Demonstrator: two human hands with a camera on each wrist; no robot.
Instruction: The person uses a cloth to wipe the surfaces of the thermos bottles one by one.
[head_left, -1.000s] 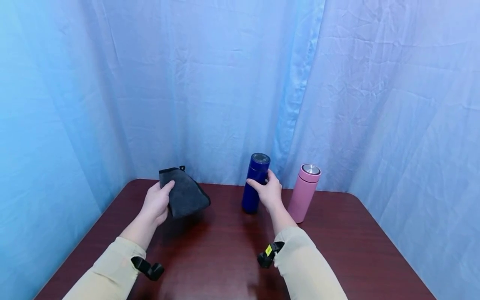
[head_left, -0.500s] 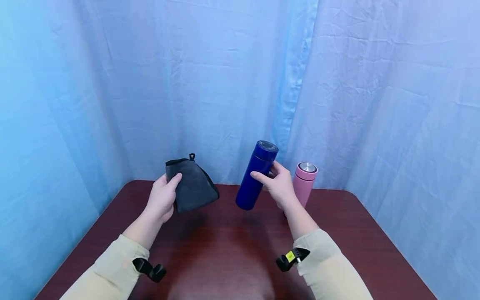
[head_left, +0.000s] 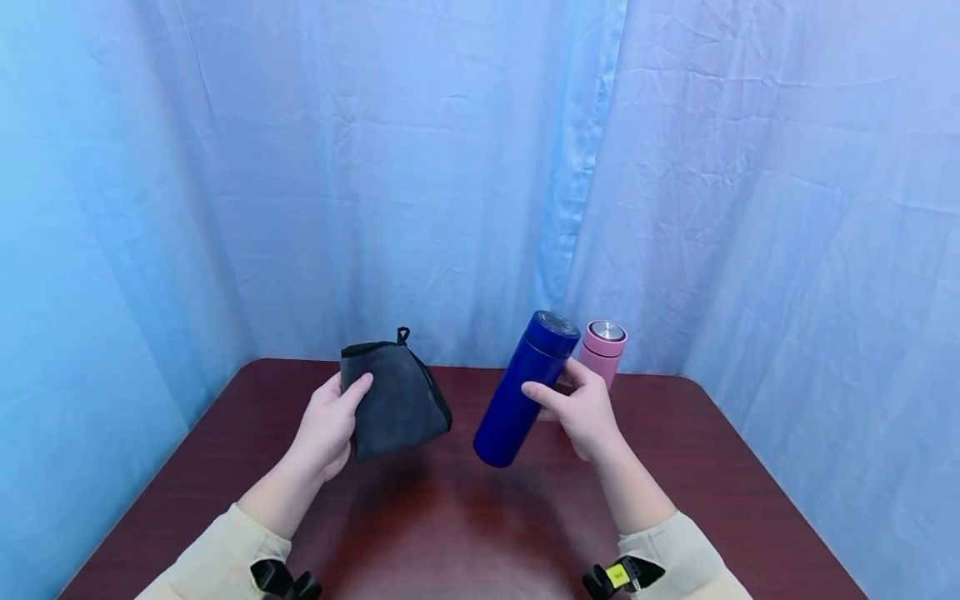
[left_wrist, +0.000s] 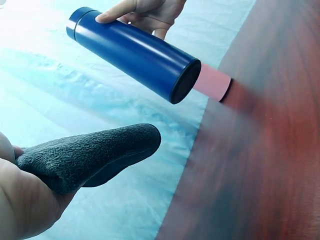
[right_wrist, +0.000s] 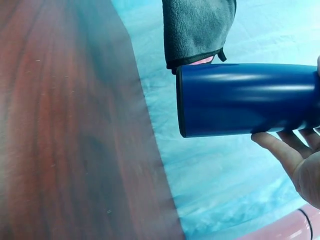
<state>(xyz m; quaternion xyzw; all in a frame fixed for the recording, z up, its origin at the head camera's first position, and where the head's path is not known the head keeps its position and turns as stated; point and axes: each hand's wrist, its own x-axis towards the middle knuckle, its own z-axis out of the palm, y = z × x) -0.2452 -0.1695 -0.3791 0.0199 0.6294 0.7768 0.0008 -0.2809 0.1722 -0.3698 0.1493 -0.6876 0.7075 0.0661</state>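
Observation:
My left hand [head_left: 330, 425] grips a folded dark grey cloth [head_left: 397, 400], thumb on its near face. The cloth has black edging and a small loop at the top; its fuzzy pile shows in the left wrist view [left_wrist: 100, 150]. To the right, my right hand [head_left: 588, 412] holds a dark blue thermos bottle [head_left: 521, 400] around its upper body. The bottle is off the table, tilted with its lid to the upper right and its base towards the cloth. In the head view a gap separates bottle and cloth.
A pink thermos bottle [head_left: 602, 354] with a silver-topped lid stands behind my right hand, partly hidden by it. The dark red wooden table [head_left: 465, 542] spreads below, with a light blue curtain [head_left: 420, 183] behind and at both sides.
My right hand has lifted the blue thermos bottle off the table, tilted it and brought it nearer. My left hand has moved the cloth slightly right and nearer, turning its face more towards me.

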